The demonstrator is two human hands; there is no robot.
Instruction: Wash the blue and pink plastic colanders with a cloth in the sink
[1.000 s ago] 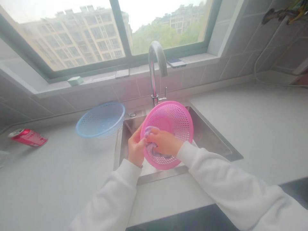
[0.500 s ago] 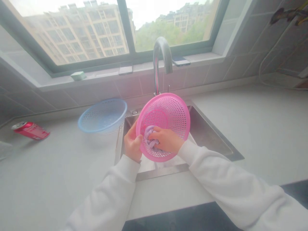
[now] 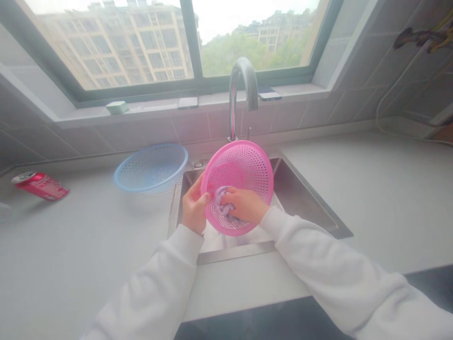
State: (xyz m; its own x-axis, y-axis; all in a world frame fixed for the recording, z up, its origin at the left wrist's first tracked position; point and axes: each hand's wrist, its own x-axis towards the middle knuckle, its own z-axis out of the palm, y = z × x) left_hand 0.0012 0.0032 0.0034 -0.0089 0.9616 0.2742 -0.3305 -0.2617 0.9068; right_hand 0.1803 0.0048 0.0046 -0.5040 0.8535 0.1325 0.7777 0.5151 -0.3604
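Colander of round, pink, perforated plastic (image 3: 253, 170) tilts over the rectangular steel sink (image 3: 306, 198), rim pinched by left hand (image 3: 194, 209); right hand (image 3: 246, 205) clutches crumpled lilac cloth (image 3: 222, 200) inside. Hard rubbing could loosen that pinch.

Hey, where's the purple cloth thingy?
In the head view, the purple cloth is bunched in the right hand, at the lower left inside the pink basket, close to the left hand.
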